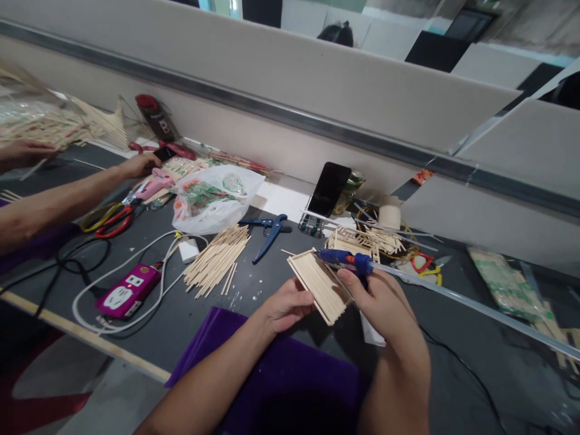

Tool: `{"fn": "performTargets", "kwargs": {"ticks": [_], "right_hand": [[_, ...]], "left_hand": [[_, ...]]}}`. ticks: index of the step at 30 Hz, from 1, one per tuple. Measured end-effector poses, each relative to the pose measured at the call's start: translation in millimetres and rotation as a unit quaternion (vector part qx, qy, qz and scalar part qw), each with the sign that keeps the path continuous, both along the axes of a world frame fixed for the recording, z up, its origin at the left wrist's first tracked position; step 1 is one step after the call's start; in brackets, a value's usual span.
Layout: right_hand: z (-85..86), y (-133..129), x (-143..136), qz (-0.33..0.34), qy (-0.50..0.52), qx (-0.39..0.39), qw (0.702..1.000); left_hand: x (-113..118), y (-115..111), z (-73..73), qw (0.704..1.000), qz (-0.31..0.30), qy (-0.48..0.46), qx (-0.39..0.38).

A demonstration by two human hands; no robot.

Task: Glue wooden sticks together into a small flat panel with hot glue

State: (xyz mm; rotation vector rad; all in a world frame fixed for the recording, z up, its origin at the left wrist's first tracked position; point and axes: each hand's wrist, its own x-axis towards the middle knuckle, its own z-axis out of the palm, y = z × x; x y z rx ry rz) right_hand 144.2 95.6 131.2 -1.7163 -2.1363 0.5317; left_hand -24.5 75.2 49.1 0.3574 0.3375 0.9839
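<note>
On my screen I can't read the mark on the red-and-black case (156, 118). A dark table (448, 320) meets a white partition (226, 54). Over the table, my left hand (290, 305) grips a stick panel (317, 284), long axis running upper left to lower right; my right hand (383, 296) holds a glue gun (344, 260), nozzle pointing left.

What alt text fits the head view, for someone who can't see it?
The left hand holds a small piece built of wooden sticks while the right hand holds a blue glue gun, its tip close to the piece. On the dark table, loose sticks and a blue tool lie to the left; a phone stands propped behind.
</note>
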Motion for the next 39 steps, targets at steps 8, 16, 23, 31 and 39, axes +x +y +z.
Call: {"fn": "performTargets", "kwargs": {"ticks": [8, 16, 23, 31, 39], "right_hand": [[-0.8, -3.3, -0.2, 0.004, 0.016, 0.006, 1.0], [-0.7, -3.8, -1.1, 0.016, 0.018, 0.003, 1.0], [1.4, -5.9, -2.5, 0.029, 0.031, 0.002, 0.999], [3.0, -7.9, -3.9, 0.037, 0.036, 0.002, 0.999], [5.8, -10.1, -5.3, 0.042, 0.032, -0.009, 0.999]], "left_hand": [[-0.6, -0.7, 1.4, 1.0, 0.002, -0.008, -0.009], [-1.6, -0.5, -0.5, 1.0, 0.003, -0.005, -0.014], [-2.0, -0.3, 0.7, 1.0, 0.009, -0.001, -0.016], [-2.3, -0.6, 0.9, 1.0, 0.006, 0.007, -0.018], [-2.2, -0.4, -0.3, 1.0, 0.006, 0.013, -0.023]]}}
